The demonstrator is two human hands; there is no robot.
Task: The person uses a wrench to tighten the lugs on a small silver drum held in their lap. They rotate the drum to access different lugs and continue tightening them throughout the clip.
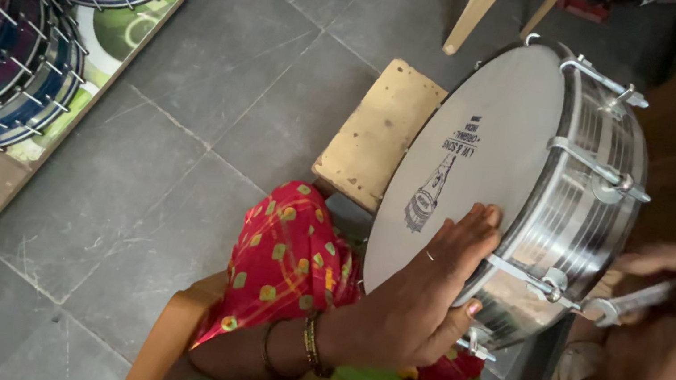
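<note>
A shiny metal drum (529, 184) is sitting tilted on its edge over the person's lap, its white drumhead (470, 157) facing left and up toward the camera, its axis running from lower right to upper left. The left hand (421, 294) is lying flat on the drumhead, fingers close together, thumb hooking the rim. The right hand (674, 352), blurred, is closing its fingers around a metal spanner (632, 303) that is meeting a tension rod (536, 280). Behind is lying a wooden board (379, 133) on grey floor tiles (189, 103), with stacked coloured drums (13, 12) well apart at left.
</note>
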